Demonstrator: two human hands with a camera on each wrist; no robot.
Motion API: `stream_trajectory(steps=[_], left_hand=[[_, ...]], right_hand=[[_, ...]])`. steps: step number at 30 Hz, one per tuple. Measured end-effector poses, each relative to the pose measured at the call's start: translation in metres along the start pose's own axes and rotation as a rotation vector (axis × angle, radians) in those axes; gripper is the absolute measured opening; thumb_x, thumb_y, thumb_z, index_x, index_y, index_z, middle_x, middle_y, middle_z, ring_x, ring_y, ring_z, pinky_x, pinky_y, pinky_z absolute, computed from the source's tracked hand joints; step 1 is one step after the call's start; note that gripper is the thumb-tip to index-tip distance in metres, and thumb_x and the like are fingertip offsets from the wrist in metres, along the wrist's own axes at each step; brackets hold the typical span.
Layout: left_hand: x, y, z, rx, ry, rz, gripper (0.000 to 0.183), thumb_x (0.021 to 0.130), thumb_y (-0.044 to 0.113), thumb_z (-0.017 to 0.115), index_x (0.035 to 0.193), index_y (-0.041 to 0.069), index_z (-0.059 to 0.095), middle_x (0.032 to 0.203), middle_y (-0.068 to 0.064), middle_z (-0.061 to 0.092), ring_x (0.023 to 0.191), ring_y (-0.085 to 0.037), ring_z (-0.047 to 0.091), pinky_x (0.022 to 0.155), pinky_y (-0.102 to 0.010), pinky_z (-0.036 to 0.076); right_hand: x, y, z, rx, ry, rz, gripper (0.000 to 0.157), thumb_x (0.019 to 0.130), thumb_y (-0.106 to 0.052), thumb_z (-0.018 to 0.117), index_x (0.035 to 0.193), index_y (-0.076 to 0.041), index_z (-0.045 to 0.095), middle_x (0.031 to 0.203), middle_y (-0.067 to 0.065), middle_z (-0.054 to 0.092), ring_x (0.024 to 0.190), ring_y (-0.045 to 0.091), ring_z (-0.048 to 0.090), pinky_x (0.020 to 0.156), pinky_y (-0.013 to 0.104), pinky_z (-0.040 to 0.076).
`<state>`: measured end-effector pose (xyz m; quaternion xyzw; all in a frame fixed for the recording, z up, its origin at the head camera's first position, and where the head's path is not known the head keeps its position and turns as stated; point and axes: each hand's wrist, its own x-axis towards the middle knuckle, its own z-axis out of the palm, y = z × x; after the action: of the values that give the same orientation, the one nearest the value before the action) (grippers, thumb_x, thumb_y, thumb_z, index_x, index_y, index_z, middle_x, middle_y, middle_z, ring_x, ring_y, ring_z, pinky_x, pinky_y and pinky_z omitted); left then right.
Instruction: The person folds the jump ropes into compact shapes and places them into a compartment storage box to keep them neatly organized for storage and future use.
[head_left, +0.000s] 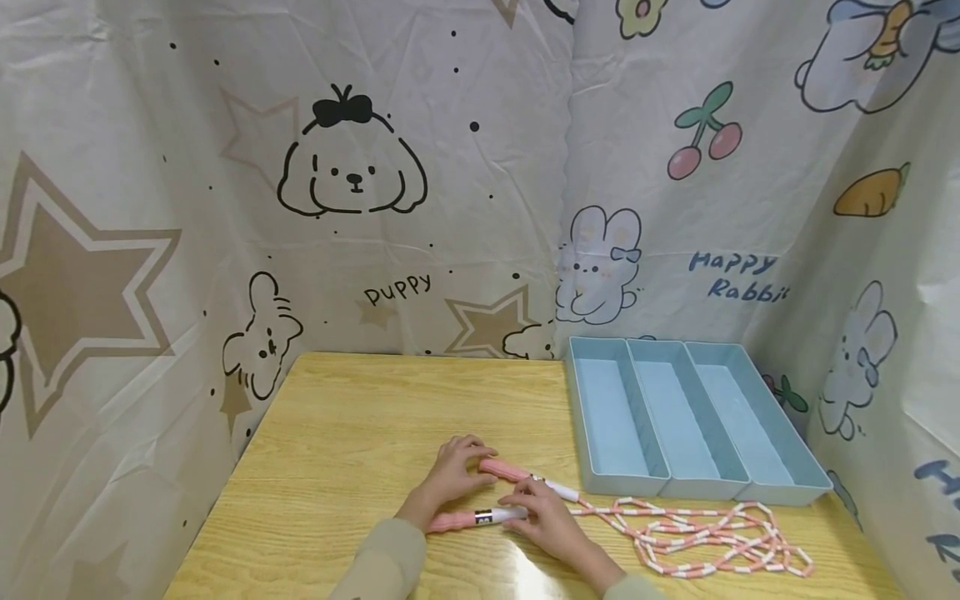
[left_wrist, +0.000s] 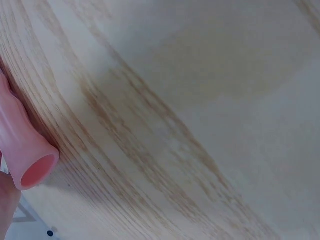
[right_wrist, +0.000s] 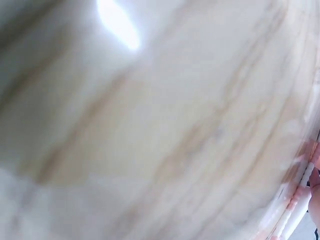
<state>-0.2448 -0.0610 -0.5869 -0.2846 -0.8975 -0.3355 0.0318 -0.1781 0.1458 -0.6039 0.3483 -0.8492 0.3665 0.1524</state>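
Note:
A jump rope with pink and white beads (head_left: 690,572) lies on the table, its cord looped in a loose heap at the right. Its two handles, each pink and white, lie side by side. My left hand (head_left: 452,468) pinches the pink end of the far handle (head_left: 504,470) between fingers and thumb. The right hand (head_left: 551,523) holds the white part of the near handle (head_left: 452,522), its fingertips also right by the far one. In the left wrist view a hollow pink handle end (left_wrist: 25,150) shows. Beads and a white handle part (right_wrist: 295,217) appear at the right wrist view's edge.
A pale blue tray (head_left: 626,485) with three long compartments stands at the back right, close behind the rope. The wooden table (head_left: 405,400) meets a printed curtain (head_left: 480,208) at the back and sides.

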Motion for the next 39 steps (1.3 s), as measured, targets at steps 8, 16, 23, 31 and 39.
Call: stream_trajectory(steps=[8, 16, 23, 31, 39], left_hand=[[0.002, 0.001, 0.003, 0.011, -0.047, -0.009, 0.034, 0.077, 0.034, 0.071, 0.106, 0.016, 0.066, 0.104, 0.001, 0.056, 0.099, -0.018, 0.047, 0.090, -0.042, 0.034], [0.000, -0.001, 0.011, 0.023, -0.062, -0.041, 0.034, 0.077, 0.038, 0.071, 0.105, 0.019, 0.067, 0.103, 0.004, 0.056, 0.098, -0.014, 0.046, 0.090, -0.039, 0.032], [0.001, 0.000, 0.009, 0.046, -0.025, -0.011, 0.029, 0.074, 0.035, 0.073, 0.097, 0.018, 0.068, 0.098, 0.003, 0.055, 0.093, -0.016, 0.047, 0.087, -0.040, 0.034], [0.004, 0.002, 0.005, 0.047, -0.041, -0.031, 0.027, 0.074, 0.035, 0.074, 0.094, 0.018, 0.067, 0.098, 0.003, 0.054, 0.094, -0.016, 0.046, 0.089, -0.041, 0.033], [0.004, 0.001, 0.004, -0.005, -0.051, -0.025, 0.028, 0.072, 0.034, 0.075, 0.090, 0.016, 0.065, 0.093, 0.004, 0.055, 0.092, -0.014, 0.046, 0.088, -0.040, 0.034]], right_hand=[[-0.003, 0.003, 0.007, -0.011, -0.008, 0.021, 0.028, 0.069, -0.024, 0.077, 0.094, -0.014, 0.070, 0.092, -0.004, 0.054, 0.078, 0.006, 0.048, 0.066, 0.018, 0.042], [-0.004, 0.001, 0.010, -0.056, -0.019, 0.066, 0.030, 0.069, -0.026, 0.077, 0.096, -0.015, 0.070, 0.093, -0.006, 0.055, 0.083, 0.007, 0.050, 0.071, 0.024, 0.044], [0.000, -0.001, 0.012, -0.117, -0.013, 0.004, 0.029, 0.068, -0.030, 0.077, 0.094, -0.019, 0.070, 0.087, -0.008, 0.055, 0.080, 0.006, 0.049, 0.070, 0.026, 0.040], [0.001, -0.004, 0.012, -0.108, -0.027, 0.041, 0.024, 0.071, -0.031, 0.073, 0.091, -0.019, 0.070, 0.085, -0.010, 0.053, 0.080, 0.006, 0.047, 0.070, 0.026, 0.038], [0.002, -0.003, 0.013, -0.127, -0.010, 0.025, 0.022, 0.070, -0.028, 0.074, 0.088, -0.015, 0.071, 0.083, -0.007, 0.051, 0.077, 0.007, 0.047, 0.070, 0.025, 0.039]])
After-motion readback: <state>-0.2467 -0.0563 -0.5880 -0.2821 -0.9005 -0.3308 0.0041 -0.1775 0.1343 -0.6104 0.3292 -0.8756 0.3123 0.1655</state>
